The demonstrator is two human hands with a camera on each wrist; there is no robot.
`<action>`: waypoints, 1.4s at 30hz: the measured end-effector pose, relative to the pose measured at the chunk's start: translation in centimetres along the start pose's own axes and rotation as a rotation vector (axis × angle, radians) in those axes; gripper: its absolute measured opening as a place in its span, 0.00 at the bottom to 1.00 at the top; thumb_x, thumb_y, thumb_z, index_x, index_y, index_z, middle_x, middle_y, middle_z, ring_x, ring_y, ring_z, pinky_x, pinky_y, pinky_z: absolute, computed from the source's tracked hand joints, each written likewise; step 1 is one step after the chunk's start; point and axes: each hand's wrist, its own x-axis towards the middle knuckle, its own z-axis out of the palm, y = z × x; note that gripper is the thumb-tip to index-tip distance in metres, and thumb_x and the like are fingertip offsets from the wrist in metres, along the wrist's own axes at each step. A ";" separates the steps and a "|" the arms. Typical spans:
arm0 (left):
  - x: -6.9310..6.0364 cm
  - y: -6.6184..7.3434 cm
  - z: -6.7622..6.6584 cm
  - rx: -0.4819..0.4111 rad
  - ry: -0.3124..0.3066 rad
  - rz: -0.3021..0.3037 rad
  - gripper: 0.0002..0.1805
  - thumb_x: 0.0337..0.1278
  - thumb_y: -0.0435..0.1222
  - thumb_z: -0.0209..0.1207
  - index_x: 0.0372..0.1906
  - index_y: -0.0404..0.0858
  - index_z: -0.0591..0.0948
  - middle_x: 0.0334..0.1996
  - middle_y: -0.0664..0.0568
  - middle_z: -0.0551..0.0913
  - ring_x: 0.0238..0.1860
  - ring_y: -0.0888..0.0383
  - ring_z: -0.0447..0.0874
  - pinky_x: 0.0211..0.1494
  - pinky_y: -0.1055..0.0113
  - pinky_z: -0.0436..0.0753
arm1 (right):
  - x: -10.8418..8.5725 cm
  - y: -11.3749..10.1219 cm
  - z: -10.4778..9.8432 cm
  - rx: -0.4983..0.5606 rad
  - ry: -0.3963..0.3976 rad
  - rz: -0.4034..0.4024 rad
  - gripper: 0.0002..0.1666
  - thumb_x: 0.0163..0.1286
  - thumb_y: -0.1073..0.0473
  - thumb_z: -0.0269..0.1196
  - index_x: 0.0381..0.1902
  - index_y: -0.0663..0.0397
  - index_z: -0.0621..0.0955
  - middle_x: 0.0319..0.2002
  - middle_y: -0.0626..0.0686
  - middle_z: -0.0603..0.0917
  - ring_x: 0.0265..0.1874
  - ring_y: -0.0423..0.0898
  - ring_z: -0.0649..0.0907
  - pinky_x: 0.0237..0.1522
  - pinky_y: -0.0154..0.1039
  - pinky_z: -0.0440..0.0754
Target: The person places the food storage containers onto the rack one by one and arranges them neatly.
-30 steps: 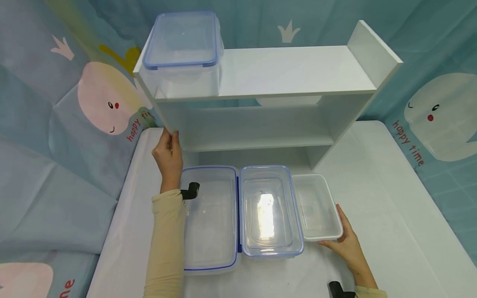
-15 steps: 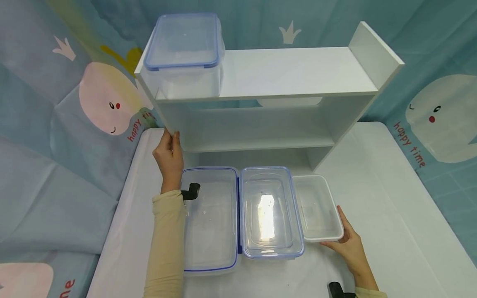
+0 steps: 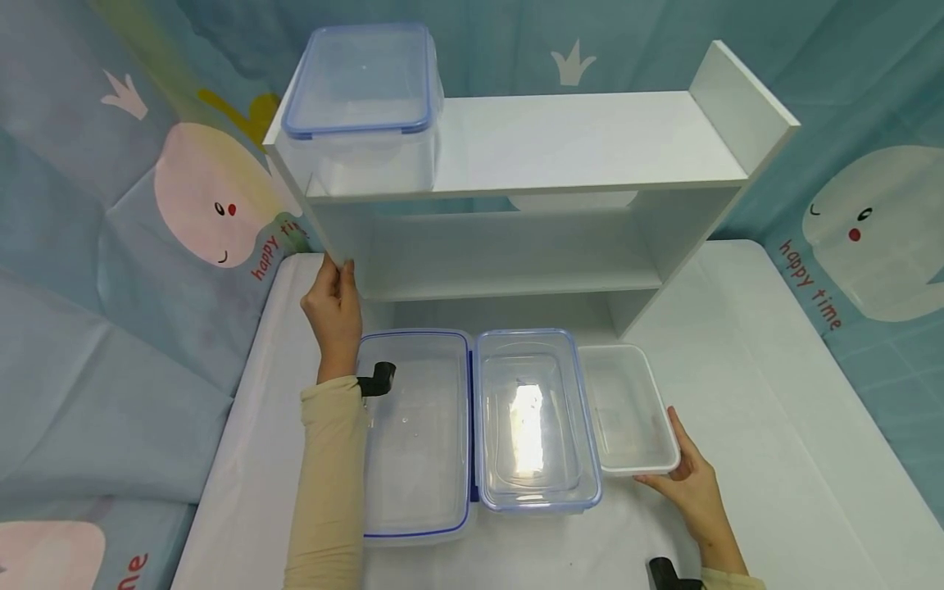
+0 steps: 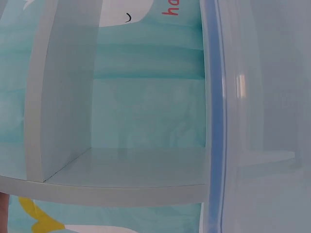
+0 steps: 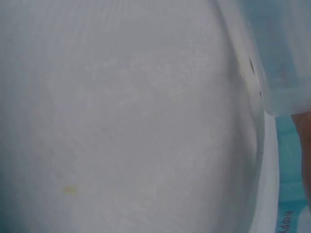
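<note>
My left hand (image 3: 334, 315) grips the front edge of the left side panel of a white shelf unit (image 3: 560, 139). At lower right, my right hand (image 3: 693, 492) holds the near right corner of a clear food container (image 3: 627, 471) with a white rim, thumb at its near side and fingers along its right side. Left of it lie a clear container with a pale blue rim (image 3: 538, 503) and a wider one with a dark blue line (image 3: 413, 536). In the right wrist view, part of the right hand (image 5: 303, 141) shows below the translucent container (image 5: 286, 63).
A tall lidded clear box (image 3: 361, 90) stands at the left end of the top shelf. All three low containers sit side by side on a white-covered table (image 3: 745, 393) before the unit. Blue printed curtains (image 3: 870, 82) hang behind and at both sides.
</note>
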 end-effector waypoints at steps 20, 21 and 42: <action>-0.1 -3.5 0.6 0.011 0.006 -0.033 0.14 0.63 0.26 0.54 0.51 0.25 0.79 0.39 0.33 0.83 0.37 0.40 0.83 0.38 0.85 0.70 | 0.6 0.6 0.6 0.000 -0.027 0.046 0.66 0.44 0.84 0.66 0.76 0.47 0.47 0.68 0.38 0.57 0.56 0.35 0.66 0.47 0.23 0.72; -0.1 -3.4 0.6 0.016 0.005 -0.037 0.14 0.63 0.26 0.54 0.52 0.25 0.79 0.40 0.34 0.83 0.38 0.41 0.83 0.39 0.85 0.71 | 0.5 0.6 0.6 0.008 -0.023 0.037 0.66 0.44 0.84 0.66 0.75 0.48 0.48 0.68 0.38 0.57 0.56 0.35 0.67 0.47 0.23 0.72; -0.1 0.3 0.1 0.004 0.003 -0.011 0.13 0.62 0.23 0.53 0.49 0.20 0.78 0.39 0.30 0.82 0.36 0.37 0.83 0.38 0.87 0.70 | 0.9 -1.5 0.1 -0.072 0.024 -0.028 0.59 0.41 0.84 0.68 0.71 0.66 0.56 0.71 0.64 0.53 0.60 0.26 0.66 0.55 0.19 0.64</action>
